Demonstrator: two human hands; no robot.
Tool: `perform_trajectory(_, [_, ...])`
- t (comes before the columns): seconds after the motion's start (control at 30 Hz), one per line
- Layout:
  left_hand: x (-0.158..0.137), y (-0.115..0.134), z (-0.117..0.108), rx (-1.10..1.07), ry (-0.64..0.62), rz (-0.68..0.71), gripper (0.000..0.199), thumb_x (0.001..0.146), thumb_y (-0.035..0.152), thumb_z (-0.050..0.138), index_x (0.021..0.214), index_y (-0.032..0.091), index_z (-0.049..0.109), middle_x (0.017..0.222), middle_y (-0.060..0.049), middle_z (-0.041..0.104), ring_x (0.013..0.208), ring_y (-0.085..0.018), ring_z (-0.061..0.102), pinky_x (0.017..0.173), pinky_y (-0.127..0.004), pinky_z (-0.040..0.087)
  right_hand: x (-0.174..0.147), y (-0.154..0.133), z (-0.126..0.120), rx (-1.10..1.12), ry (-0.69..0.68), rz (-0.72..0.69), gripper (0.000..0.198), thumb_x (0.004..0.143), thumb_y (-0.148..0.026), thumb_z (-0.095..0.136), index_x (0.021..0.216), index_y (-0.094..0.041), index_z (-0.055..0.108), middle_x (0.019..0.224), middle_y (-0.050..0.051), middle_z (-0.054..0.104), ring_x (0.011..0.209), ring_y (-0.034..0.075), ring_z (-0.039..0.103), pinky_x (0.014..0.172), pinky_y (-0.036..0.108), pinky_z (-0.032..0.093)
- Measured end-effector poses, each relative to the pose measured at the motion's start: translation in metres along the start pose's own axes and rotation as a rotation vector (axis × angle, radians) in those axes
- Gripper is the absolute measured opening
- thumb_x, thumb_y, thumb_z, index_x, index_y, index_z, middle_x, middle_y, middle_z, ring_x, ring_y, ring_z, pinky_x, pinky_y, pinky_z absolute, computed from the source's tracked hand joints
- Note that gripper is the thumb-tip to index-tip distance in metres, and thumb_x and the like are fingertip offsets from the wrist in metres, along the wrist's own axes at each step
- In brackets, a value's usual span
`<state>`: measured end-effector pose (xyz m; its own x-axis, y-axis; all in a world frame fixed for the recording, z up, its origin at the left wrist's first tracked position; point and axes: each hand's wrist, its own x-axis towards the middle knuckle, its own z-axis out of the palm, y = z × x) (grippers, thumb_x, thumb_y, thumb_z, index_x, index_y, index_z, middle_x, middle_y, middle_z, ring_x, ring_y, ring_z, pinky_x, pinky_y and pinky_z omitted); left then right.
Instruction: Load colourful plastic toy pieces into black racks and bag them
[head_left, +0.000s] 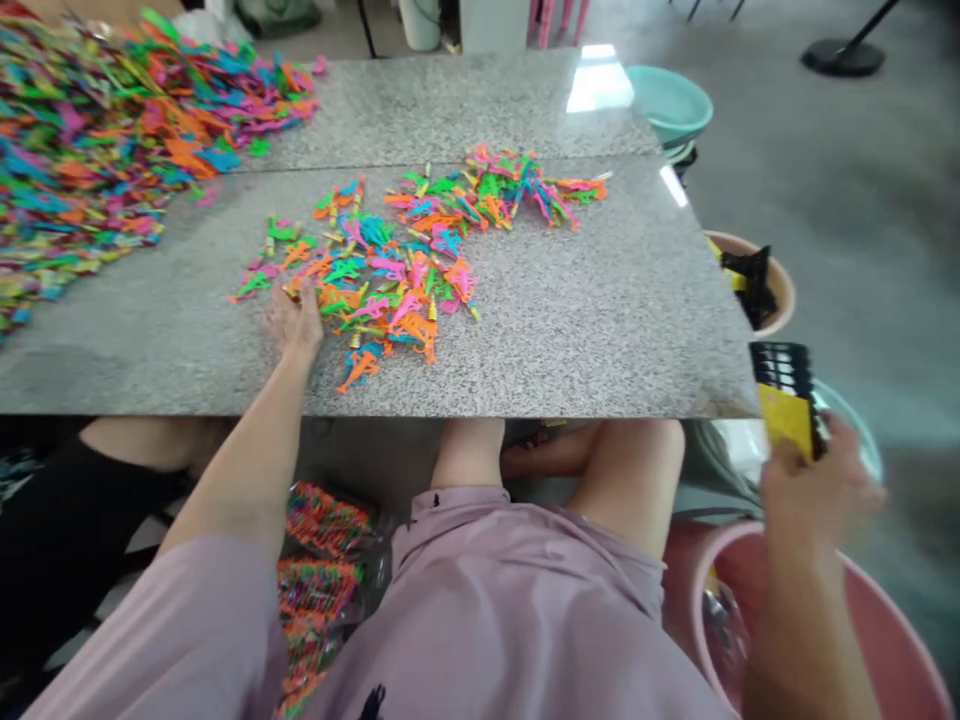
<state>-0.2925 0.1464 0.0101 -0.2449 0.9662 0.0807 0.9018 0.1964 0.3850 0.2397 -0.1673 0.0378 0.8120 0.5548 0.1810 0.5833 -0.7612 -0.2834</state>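
Observation:
Small plastic toys (405, 270) in orange, green, pink and blue lie in a loose pile on the grey speckled table. Several carry short gold-yellow pieces. At the pile's left edge is my left hand (296, 320), its fingers somewhat blurred and apart, the tips at the nearest toys. Past the table's right corner, my right hand (817, 495) grips a black plastic piece with a row of slots and a yellow panel (786, 415). The lower part of that piece is hidden by my fingers.
A much larger heap of similar toys (112, 140) covers the table's left end. Along the right side stand a teal basin (671, 105), a peach basin (784, 290) with black pieces, and a pink tub (892, 640). Bagged toys (319, 590) lie below. Someone's dark-clothed leg (82, 520) is at left.

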Motion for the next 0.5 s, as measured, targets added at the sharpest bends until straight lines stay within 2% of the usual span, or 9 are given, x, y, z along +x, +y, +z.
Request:
perform_trajectory(0.1, [-0.014,0.005,-0.004,-0.027,0.145,-0.098,0.075,0.103,0.055,0.016,0.149,-0.003,0.009,0.157,-0.027,0.022,0.146,-0.03,0.02,0.118,-0.055,0.011,0.012,-0.016,0.001,-0.072,0.048,-0.168,0.054,0.097,-0.033,0.033,0.143,-0.009,0.048,0.113,0.028,0.064,0.107,0.041,0.06,0.084,0.052,0.042])
perform_trajectory(0.2, [-0.045,0.022,-0.009,-0.076,0.222,-0.053,0.072,0.102,0.054,0.025,0.151,0.003,0.013,0.16,-0.023,0.018,0.149,-0.031,0.014,0.119,-0.055,0.009,0.02,-0.026,0.011,-0.123,-0.043,-0.383,0.046,0.096,-0.027,0.036,0.131,-0.009,0.06,0.109,0.024,0.067,0.107,0.037,0.059,0.095,0.051,0.037])
perform_trajectory(0.27, [-0.072,0.035,-0.009,-0.116,0.228,0.017,0.072,0.099,0.054,0.032,0.154,0.01,0.014,0.162,-0.018,0.018,0.151,-0.028,0.012,0.121,-0.05,0.011,0.02,-0.033,0.021,-0.134,-0.087,-0.462,0.039,0.093,-0.021,0.041,0.12,-0.009,0.066,0.108,0.021,0.069,0.106,0.033,0.059,0.105,0.052,0.031])
perform_trajectory(0.33, [-0.095,0.047,-0.003,-0.142,0.173,0.101,0.071,0.095,0.057,0.039,0.154,0.023,0.021,0.162,-0.01,0.022,0.15,-0.028,0.017,0.121,-0.051,0.014,0.015,-0.043,0.032,-0.092,-0.069,-0.524,0.036,0.091,-0.017,0.043,0.118,-0.012,0.067,0.112,0.017,0.069,0.107,0.03,0.06,0.109,0.052,0.028])
perform_trajectory(0.37, [-0.104,0.052,0.001,-0.115,0.055,0.149,0.072,0.094,0.059,0.04,0.155,0.027,0.02,0.164,-0.009,0.019,0.151,-0.03,0.016,0.121,-0.055,0.012,0.012,-0.05,0.037,-0.061,-0.062,-0.569,0.037,0.091,-0.016,0.043,0.119,-0.014,0.067,0.114,0.016,0.069,0.108,0.028,0.06,0.11,0.052,0.029])
perform_trajectory(0.43, [-0.115,0.064,0.013,-0.051,-0.116,0.208,0.076,0.091,0.063,0.042,0.156,0.029,0.022,0.165,-0.008,0.014,0.151,-0.035,0.009,0.119,-0.062,0.011,0.003,-0.065,0.046,0.006,-0.099,-0.718,0.039,0.093,-0.014,0.041,0.122,-0.019,0.066,0.12,0.012,0.068,0.114,0.026,0.059,0.113,0.053,0.025])
perform_trajectory(0.5, [-0.117,0.077,0.027,0.015,-0.164,0.234,0.079,0.091,0.063,0.04,0.157,0.024,0.021,0.165,-0.009,0.011,0.15,-0.041,0.0,0.116,-0.068,0.007,-0.005,-0.082,0.055,0.068,-0.163,-0.89,0.039,0.095,-0.016,0.042,0.127,-0.023,0.063,0.127,0.009,0.066,0.121,0.025,0.056,0.116,0.055,0.02])
